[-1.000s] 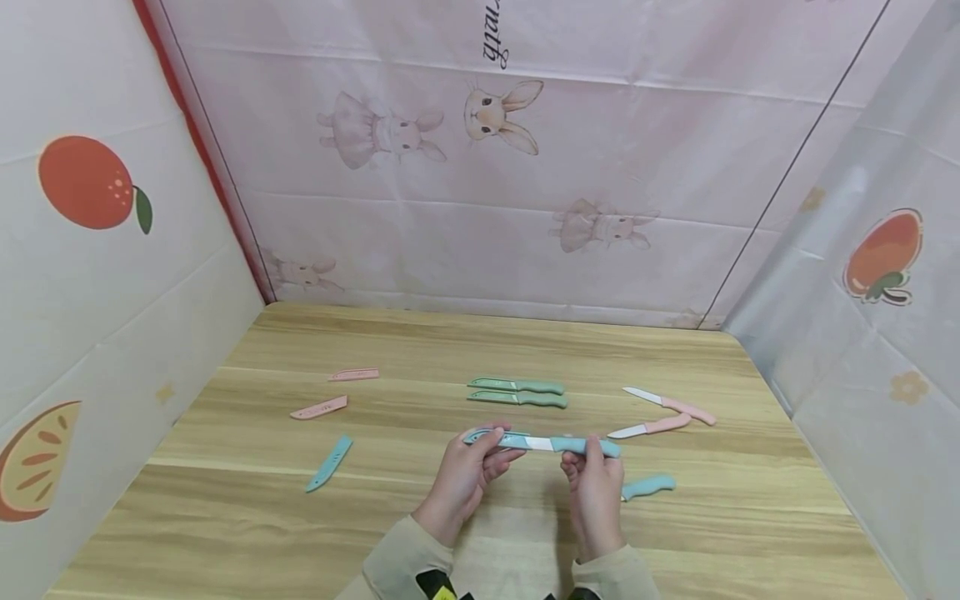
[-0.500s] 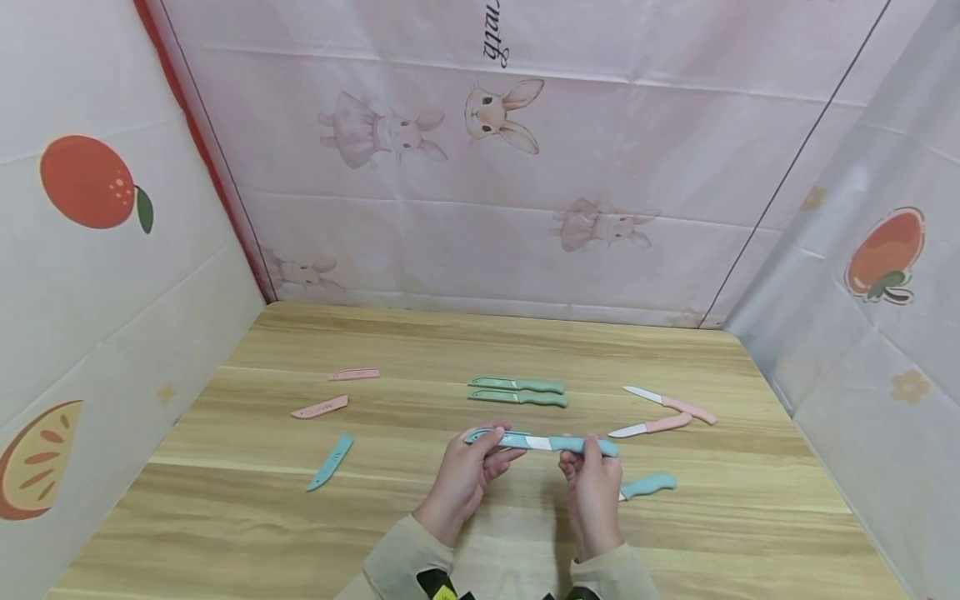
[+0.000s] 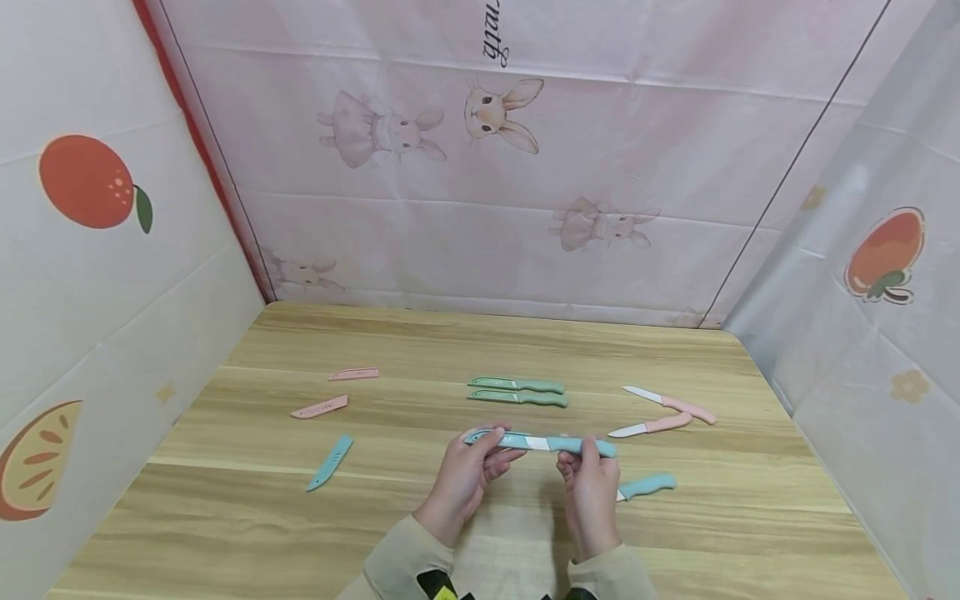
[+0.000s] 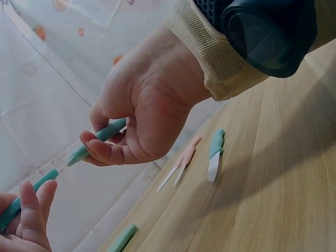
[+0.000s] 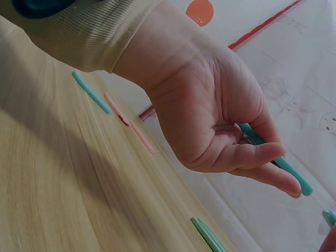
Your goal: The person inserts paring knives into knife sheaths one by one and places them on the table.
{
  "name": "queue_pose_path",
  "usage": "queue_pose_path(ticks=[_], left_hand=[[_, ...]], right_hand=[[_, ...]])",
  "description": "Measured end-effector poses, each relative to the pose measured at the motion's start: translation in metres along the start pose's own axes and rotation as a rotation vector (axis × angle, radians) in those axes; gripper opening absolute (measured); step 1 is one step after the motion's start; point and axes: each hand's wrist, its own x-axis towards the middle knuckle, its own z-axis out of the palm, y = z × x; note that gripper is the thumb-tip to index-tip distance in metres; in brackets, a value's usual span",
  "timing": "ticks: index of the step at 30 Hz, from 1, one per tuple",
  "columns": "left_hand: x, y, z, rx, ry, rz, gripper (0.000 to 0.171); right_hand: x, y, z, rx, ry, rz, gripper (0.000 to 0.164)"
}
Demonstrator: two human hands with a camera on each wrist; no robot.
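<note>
My left hand (image 3: 457, 481) pinches a light blue knife sheath (image 3: 514, 440) between thumb and fingers. A matching paring knife (image 3: 564, 444) is held by its handle in my right hand (image 3: 595, 502). Its blade is partly inside the sheath, and a short white stretch shows between sheath and handle. Both are level, above the table. The left wrist view shows the right hand (image 4: 142, 105) gripping the handle, thumb on top. In the right wrist view the left hand (image 5: 215, 110) curls around the sheath (image 5: 291, 176).
Beyond the hands lie two green sheathed knives (image 3: 517, 399). Two bare pink knives (image 3: 663, 424) overlap at right, near another blue knife (image 3: 648, 487) partly hidden by the right hand. At left lie two pink sheaths (image 3: 320, 407) and a blue sheath (image 3: 330, 463). Printed curtains surround the wooden table (image 3: 225, 517).
My right hand has shifted slightly left with the knife, so a little less blade shows between handle and sheath. The left hand stays in place.
</note>
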Motion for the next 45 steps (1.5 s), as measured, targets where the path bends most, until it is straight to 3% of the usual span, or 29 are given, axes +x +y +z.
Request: queue_pose_path(ticks=[28, 45], left_hand=[[0.0, -0.0037, 0.0013, -0.039, 0.013, -0.012, 0.026], [-0.0005, -0.0063, 0.0011, -0.036, -0.01, -0.007, 0.036]], right_hand=[[-0.0006, 0.005, 0.0009, -0.008, 0.032, 0.004, 0.02], [-0.0047, 0.0063, 0.0037, 0.013, 0.016, -0.007, 0.019]])
